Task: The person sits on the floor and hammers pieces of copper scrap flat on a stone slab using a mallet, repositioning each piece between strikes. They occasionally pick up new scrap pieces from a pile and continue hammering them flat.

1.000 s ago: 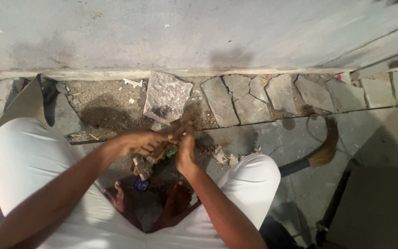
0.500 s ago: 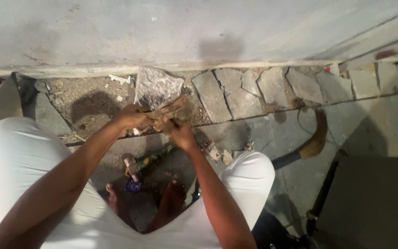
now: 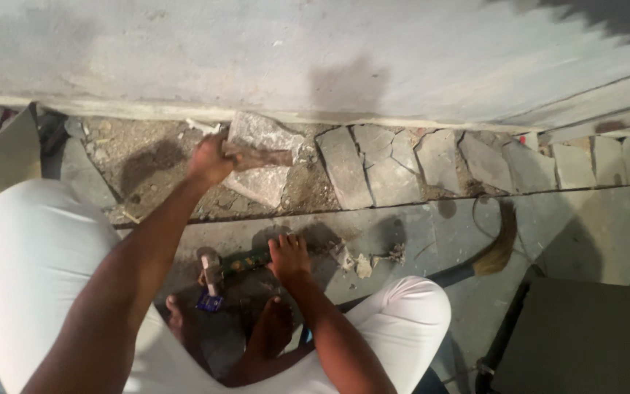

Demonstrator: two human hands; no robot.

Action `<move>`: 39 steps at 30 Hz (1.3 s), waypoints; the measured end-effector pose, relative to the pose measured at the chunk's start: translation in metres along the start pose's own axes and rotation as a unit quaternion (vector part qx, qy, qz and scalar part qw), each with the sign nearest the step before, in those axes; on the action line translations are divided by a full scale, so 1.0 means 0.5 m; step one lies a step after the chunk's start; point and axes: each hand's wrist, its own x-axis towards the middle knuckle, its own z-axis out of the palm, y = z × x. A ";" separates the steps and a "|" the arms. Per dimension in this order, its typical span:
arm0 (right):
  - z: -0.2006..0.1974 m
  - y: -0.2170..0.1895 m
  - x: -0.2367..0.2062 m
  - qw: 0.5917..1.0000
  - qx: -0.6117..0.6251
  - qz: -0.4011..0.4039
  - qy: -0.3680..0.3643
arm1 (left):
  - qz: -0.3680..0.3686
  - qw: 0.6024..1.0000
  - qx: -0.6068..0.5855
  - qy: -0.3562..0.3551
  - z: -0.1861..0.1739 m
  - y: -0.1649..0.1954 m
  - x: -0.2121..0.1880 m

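We see a dim scene under soft light from above and behind us. Our head throws a faint shadow on the grey wall (image 3: 344, 51), and darker shadows sit on the floor (image 3: 402, 226) beneath our arms. White trousers (image 3: 30, 248) glare, nearly washed out. Detail is soft and grainy; the top right corner darkens.

No packages, signs or screens in view; only possible label: small blue patch (image 3: 210, 302) at head end of hammer (image 3: 236, 264), lying on grey floor just in front of person's bare feet, rectangular, blue with pale specks, too small to tell whether sticker or scrap; dark boxy object (image 3: 585, 339) at lower right, flat matt top, no visible screen face or label
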 end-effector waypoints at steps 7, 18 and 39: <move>0.008 0.005 -0.066 0.993 -0.068 -0.099 0.009 | 0.048 0.994 0.096 0.011 0.007 0.008 0.002; -0.047 -0.093 -0.114 0.761 0.599 0.236 -0.085 | 0.218 0.813 0.538 -0.049 0.037 0.022 -0.025; -0.137 -0.016 0.095 0.562 0.745 0.327 0.146 | 0.187 0.786 0.590 -0.008 0.092 -0.019 0.013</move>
